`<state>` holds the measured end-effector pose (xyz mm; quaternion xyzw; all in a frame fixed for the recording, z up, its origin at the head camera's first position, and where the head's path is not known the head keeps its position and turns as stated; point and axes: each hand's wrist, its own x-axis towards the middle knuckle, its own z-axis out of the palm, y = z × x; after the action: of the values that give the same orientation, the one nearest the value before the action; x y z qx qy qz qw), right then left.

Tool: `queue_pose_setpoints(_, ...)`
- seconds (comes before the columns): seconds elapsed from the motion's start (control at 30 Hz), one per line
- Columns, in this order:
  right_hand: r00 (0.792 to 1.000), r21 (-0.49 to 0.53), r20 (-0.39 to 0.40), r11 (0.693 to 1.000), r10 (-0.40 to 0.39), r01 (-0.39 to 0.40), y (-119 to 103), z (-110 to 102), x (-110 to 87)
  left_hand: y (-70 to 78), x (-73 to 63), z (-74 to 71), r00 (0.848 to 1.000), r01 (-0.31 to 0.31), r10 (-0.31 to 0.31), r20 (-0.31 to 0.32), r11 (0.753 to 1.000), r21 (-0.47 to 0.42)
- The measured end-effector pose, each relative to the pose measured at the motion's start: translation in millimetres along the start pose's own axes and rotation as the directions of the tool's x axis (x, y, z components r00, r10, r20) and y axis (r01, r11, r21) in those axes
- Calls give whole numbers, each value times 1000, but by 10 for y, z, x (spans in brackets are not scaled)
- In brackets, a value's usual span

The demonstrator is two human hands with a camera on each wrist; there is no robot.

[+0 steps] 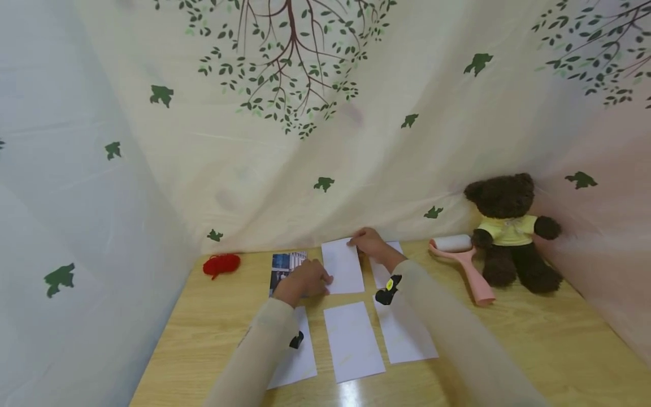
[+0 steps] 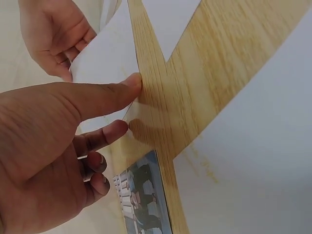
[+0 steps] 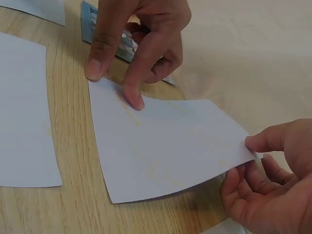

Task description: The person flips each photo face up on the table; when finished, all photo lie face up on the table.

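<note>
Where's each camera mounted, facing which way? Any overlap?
Head: on the person's head, looking forward and down at the table; both sleeves, left hand and right hand show.
Left wrist: worn there, aimed at the held sheet; left hand large in front, right hand beyond.
Right wrist: worn there, aimed across that sheet; right hand lower right, left hand at top.
Shared: both wrist views show the held sheet, both hands and part of the photo.
</note>
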<state>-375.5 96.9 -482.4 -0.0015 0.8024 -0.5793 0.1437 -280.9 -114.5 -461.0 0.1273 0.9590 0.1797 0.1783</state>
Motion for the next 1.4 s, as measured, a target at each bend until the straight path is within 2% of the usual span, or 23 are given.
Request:
queue_pose_setpoints(0.07, 999, 125, 45, 992, 24, -30, -15, -28, -22, -5, -12, -1, 1000, -9, 9, -4, 1000, -4)
queue_pose_setpoints(0.13, 997, 194, 70, 980, 38, -51, -27, -46, -48, -4, -24, 5, 1000, -16, 16, 2, 1000, 1)
queue_pose_setpoints(0.23, 996, 236, 80, 970, 40, -58, -39, -68, -93, 22, -34, 18, 999, -38, 39, -5, 999, 38)
queue_pose_setpoints(0.33, 997, 260, 69, 964, 36, -52, -62, -72, -136, 61, 2, 45, 994, -88, 91, -66, 995, 49)
queue_pose_setpoints(0.47, 998, 290, 53, 956, 29, -43, -104, -64, -178, 143, 61, 83, 977, -146, 129, -169, 985, -91)
queue_pose_setpoints(0.57, 998, 319, 52, 947, 26, -41, -151, -50, -210, 226, 60, 79, 973, -145, 97, -208, 962, -232)
queue_pose_setpoints(0.63, 998, 338, 51, 941, 21, -37, -185, -39, -231, 273, 57, 64, 968, -151, 82, -239, 947, -285)
queue_pose_setpoints(0.77, 998, 403, 60, 915, -9, -16, -246, -5, -272, 312, 61, 26, 942, -175, 47, -333, 913, -367)
queue_pose_setpoints(0.87, 997, 408, 74, 913, -32, -1, -249, 33, -295, 273, 75, 3, 924, -188, 14, -383, 887, -421)
queue_pose_setpoints(0.93, 995, 358, 90, 934, -50, 15, -222, 66, -306, 224, 71, -22, 925, -185, -9, -381, 863, -470)
queue_pose_setpoints(1.0, 991, 259, 109, 965, -72, 42, -181, 110, -317, 164, 60, -55, 933, -157, -46, -356, 840, -520)
queue_pose_setpoints(1.07, 985, 130, 137, 988, -106, 88, -123, 153, -322, 106, 38, -83, 942, -111, -91, -322, 823, -557)
queue_pose_setpoints(1.13, 976, -33, 163, 988, -145, 153, -74, 198, -334, 49, 28, -88, 945, -67, -130, -300, 821, -567)
queue_pose_setpoints(1.2, 964, -188, 191, 957, -184, 220, -27, 228, -343, 0, 28, -65, 947, -47, -133, -291, 842, -538)
queue_pose_setpoints(1.27, 956, -326, 208, 907, -207, 268, 2, 254, -353, -38, 36, -26, 950, -20, -135, -281, 874, -486)
queue_pose_setpoints(1.33, 951, -398, 231, 872, -205, 285, 16, 271, -361, -68, 47, 13, 952, 6, -133, -275, 909, -418)
queue_pose_setpoints(1.4, 945, -454, 252, 837, -210, 306, 19, 282, -361, -87, 56, 41, 953, 35, -140, -267, 931, -364)
